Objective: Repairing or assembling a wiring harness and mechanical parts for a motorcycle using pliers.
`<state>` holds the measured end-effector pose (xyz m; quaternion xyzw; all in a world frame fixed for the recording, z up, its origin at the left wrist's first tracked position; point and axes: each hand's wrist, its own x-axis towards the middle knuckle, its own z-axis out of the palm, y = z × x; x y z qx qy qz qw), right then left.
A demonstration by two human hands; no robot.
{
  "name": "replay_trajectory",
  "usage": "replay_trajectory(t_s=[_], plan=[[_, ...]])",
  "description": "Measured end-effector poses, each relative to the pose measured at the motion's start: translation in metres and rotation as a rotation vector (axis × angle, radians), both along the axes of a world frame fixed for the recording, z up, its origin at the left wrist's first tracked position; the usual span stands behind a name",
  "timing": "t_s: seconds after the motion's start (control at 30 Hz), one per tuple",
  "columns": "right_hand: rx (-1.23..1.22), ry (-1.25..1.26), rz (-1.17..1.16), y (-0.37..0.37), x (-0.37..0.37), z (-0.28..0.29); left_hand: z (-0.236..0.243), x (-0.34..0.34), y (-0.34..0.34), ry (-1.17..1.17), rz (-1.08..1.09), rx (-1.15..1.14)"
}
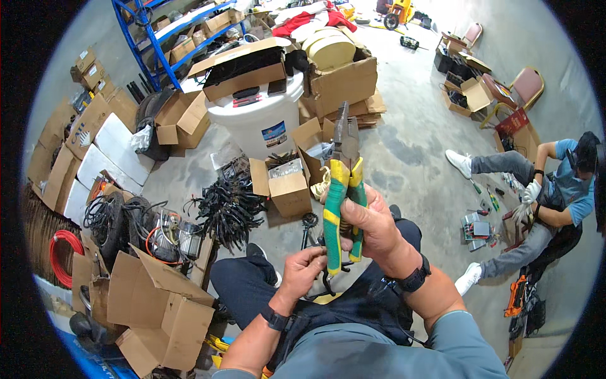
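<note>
My right hand (377, 230) is wrapped round a pair of pliers (336, 196) with green and yellow grips. Their long metal jaws point up and away from me, and the handles stand somewhat apart. Beside the lower end of the near handle, my left hand (301, 273) is closed in a pinch. What its fingertips hold is too small to make out. A thin black curved piece (327, 282), possibly cable, shows just below them, over my lap.
A bundle of black cables (228, 211) and an open carton (290, 192) lie ahead to the left. Behind stands a white drum (252, 120). At the right a seated person (543, 183) in gloves works beside scattered tools. A large open carton (161, 309) stands near left.
</note>
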<state>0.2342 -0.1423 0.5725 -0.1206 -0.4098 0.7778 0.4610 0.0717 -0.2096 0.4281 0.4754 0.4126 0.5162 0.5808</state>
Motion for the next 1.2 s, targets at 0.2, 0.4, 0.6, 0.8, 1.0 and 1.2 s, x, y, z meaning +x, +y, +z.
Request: replay_trajectory(t_s=[0.2, 0.4, 0.6, 0.8, 1.0, 1.2], plan=[[-0.024, 0.021, 0.085, -0.008, -0.011, 0.0, 0.004, 0.004, 0.0, -0.027, 0.114, -0.083], [0.032, -0.117, 0.066, -0.015, -0.027, -0.017, 0.01, 0.01, -0.004, -0.174, 0.168, 0.107], [0.026, -0.155, 0.106, -0.016, -0.034, -0.025, -0.023, -0.004, 0.004, 0.095, 0.151, 0.007], [-0.036, -0.132, 0.08, 0.002, -0.028, -0.034, -0.049, -0.008, -0.009, -0.15, -0.002, -0.178], [-0.1, -0.013, -0.159, 0.02, -0.022, -0.033, -0.046, -0.014, -0.022, 0.104, -0.066, -0.299], [-0.06, 0.034, -0.288, 0.026, -0.013, -0.029, -0.051, -0.016, -0.027, 0.024, -0.018, -0.311]])
